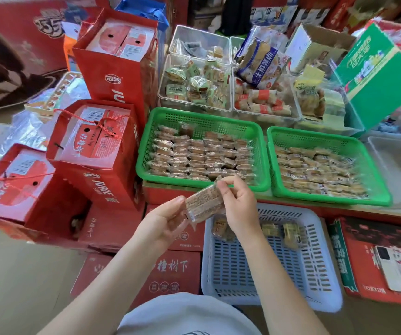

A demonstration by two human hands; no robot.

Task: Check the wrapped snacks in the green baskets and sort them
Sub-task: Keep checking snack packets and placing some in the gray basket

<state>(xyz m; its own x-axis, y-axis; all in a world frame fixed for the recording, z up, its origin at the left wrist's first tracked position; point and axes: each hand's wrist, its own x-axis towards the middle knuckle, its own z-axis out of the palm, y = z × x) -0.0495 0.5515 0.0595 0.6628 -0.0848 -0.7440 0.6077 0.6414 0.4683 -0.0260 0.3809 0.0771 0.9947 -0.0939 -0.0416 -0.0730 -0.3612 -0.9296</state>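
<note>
Snacks in clear wrappers fill the two green baskets ahead of us: the left basket point(146, 151) holds brownish packets point(202, 153) laid in tidy rows, and the right basket point(270, 163), just beside it, holds paler ones point(315, 170) in a looser heap. Both sit on a surface point(291, 201) made of red cartons. To our left stand red gift bags point(112, 93) with boxes inside, one tall at the back and two lower in front. Behind the baskets we see clear bins point(194, 106) of other wrapped snacks, and to the right of those a tilted green carton point(376, 76). Below the baskets, nearer to us, sits a white slatted basket point(267, 269) with a few wrapped pieces point(289, 234) along its far end. Red cartons point(170, 272) lie flat on the floor to its left, and on another carton at the right rests a white phone point(390, 269). Our two hands meet over the near edge of the left basket, both closed on one snack point(204, 204), a brown bar in a clear wrapper, tilted up to the right. Our left hand point(168, 218) grips its lower end with thumb on top, and our right hand point(238, 201) pinches its upper end between thumb and fingers. The snack hangs in the air, touching nothing but our hands.
</note>
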